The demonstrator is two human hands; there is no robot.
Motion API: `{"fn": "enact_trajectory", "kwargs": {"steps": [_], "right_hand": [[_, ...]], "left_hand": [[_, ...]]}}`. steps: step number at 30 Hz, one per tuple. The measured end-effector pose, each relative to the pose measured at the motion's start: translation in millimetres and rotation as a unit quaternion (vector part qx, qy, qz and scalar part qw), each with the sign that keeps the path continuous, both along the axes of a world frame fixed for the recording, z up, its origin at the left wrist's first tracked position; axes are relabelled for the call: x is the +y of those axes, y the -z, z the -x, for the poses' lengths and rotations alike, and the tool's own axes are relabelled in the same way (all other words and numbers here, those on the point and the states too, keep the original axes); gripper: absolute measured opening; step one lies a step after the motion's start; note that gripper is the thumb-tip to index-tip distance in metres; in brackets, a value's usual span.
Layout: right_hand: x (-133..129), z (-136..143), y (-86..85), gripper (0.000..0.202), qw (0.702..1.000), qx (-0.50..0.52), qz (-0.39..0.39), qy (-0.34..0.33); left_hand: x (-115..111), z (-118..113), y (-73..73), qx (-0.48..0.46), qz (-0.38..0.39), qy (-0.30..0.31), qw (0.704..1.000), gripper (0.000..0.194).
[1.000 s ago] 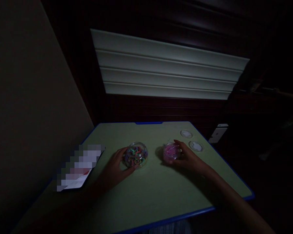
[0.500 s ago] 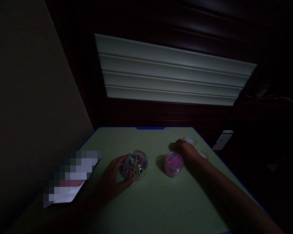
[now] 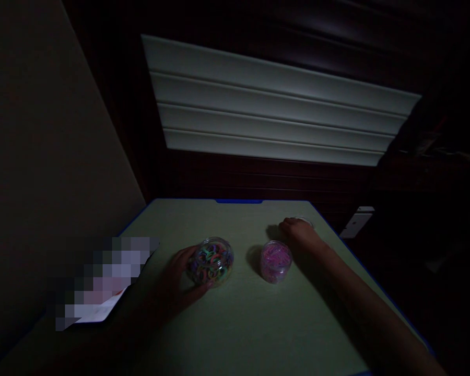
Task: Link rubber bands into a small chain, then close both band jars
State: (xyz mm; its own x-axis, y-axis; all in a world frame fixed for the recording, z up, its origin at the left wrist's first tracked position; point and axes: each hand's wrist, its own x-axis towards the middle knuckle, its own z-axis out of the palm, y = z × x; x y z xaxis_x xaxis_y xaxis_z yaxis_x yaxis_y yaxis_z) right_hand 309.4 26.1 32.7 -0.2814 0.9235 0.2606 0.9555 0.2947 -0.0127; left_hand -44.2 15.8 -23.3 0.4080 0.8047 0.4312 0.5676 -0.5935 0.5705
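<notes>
A clear round jar (image 3: 211, 261) full of multicoloured bands stands on the green table (image 3: 227, 329), its top uncovered. My left hand (image 3: 182, 274) is wrapped round the jar's left side, thumb at the front and fingers behind. To the right stands a smaller clear jar (image 3: 275, 262) with pink contents. Beyond it, my right hand (image 3: 297, 231) is lowered near the tabletop with its fingers bent together; whatever lies under them is hidden. A clear round lid (image 3: 306, 221) shows partly behind that hand.
A lit, pixelated screen or sheet (image 3: 102, 292) lies at the table's left edge. Past the right edge, a white device (image 3: 358, 223) is visible lower down. A dark wooden wall with a pale slatted panel (image 3: 266, 109) rises behind the table.
My right hand has shifted slightly relative to the pink jar and covers more of the lid. The second lid beside my wrist is now out of sight. The whole view has moved a little.
</notes>
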Motion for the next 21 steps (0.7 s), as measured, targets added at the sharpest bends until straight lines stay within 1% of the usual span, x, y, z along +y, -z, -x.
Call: {"fn": "enact_trajectory", "kwargs": {"steps": [2,4,7,10,12,16,21], "right_hand": [[-9,-8,-13.2,0.023,0.999,0.033,-0.030,0.012],[-22,-12,-25.6,0.023,0.997,0.065,-0.050,0.010],[-41,-4,-36.9,0.021,0.994,0.094,-0.053,-0.016],[-55,10,-39.3,0.019,0.992,0.112,-0.030,-0.049],[-59,16,-38.7,0.020,0.991,0.122,-0.014,-0.060],[-61,18,-37.4,0.019,0.986,0.147,0.011,-0.083],[-63,20,-35.9,0.018,0.979,0.171,0.031,-0.108]], "left_hand": [[-1,-1,-1.3,-0.001,0.002,-0.005,1.000,0.064],[-2,-1,-3.4,0.003,0.007,-0.009,1.000,0.063],[-4,-2,-6.2,0.005,0.018,-0.010,1.000,0.063],[-4,-3,-6.4,-0.004,0.022,-0.014,1.000,0.063],[-4,-3,-5.1,-0.006,0.021,-0.009,1.000,0.062],[-2,-2,-2.9,-0.008,0.012,0.002,1.000,0.062],[-4,-2,-6.3,-0.001,0.022,0.002,1.000,0.061]]}}
